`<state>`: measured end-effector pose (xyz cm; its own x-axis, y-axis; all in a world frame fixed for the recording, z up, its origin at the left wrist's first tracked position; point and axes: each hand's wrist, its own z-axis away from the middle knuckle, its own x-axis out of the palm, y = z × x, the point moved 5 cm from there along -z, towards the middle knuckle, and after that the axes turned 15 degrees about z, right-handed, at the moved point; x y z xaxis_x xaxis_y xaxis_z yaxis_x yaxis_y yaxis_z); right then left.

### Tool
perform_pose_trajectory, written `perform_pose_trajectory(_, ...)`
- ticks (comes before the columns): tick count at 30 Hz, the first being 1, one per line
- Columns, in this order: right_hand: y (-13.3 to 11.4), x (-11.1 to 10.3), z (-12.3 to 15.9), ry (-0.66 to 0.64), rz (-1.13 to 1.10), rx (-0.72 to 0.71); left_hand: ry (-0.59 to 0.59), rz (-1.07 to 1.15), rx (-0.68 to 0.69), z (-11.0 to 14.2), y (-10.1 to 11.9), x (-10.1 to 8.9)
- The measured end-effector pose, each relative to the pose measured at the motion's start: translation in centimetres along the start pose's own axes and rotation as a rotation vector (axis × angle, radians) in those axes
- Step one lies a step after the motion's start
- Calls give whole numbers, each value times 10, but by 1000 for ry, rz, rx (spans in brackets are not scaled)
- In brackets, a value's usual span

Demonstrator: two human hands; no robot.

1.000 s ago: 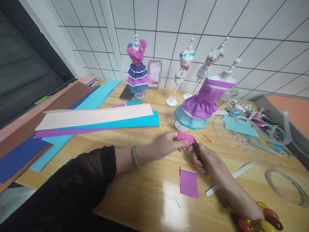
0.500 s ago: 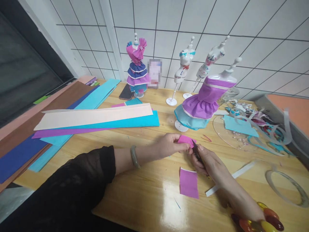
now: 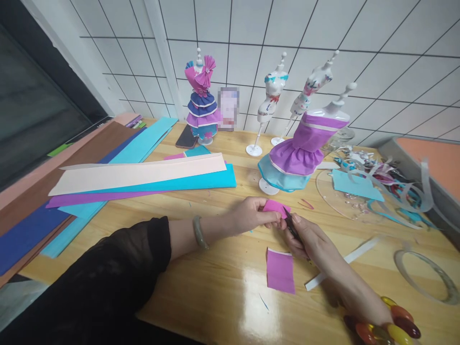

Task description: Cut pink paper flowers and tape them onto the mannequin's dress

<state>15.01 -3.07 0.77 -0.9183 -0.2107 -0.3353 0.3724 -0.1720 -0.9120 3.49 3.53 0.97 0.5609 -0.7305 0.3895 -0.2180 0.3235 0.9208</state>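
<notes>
My left hand [image 3: 251,214] is closed on one side of a small pink crepe paper piece [image 3: 276,207], pinched between thumb and fingers above the table. My right hand [image 3: 305,235] is closed around a pair of dark-bladed scissors [image 3: 292,224], mostly hidden by the fingers. The scissors' pointed tip lies against the right edge of the pink piece. Flat on the table below the hands is a purple paper rectangle [image 3: 280,271] with a white strip along its top edge. Beyond the hands stands a mini mannequin in a purple and light-blue paper dress [image 3: 300,148].
Folded paper strips [image 3: 143,175] lie at the left. A dressed mannequin [image 3: 201,100] and two bare ones stand by the tiled wall. At the right are a clear plate [image 3: 330,203], ribbon scraps, a white strip [image 3: 359,251], a tape roll [image 3: 426,278] and a grey-rimmed tray [image 3: 406,153].
The whole view has shifted slightly. Both hands keep nearly the same pose, with the scissors' tip still at the pink paper's edge.
</notes>
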Motion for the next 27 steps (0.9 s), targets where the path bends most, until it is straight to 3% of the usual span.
perform_pose_trajectory(27,-9,-1,2,-4,55,-9,11,10,-10,1,-1,1)
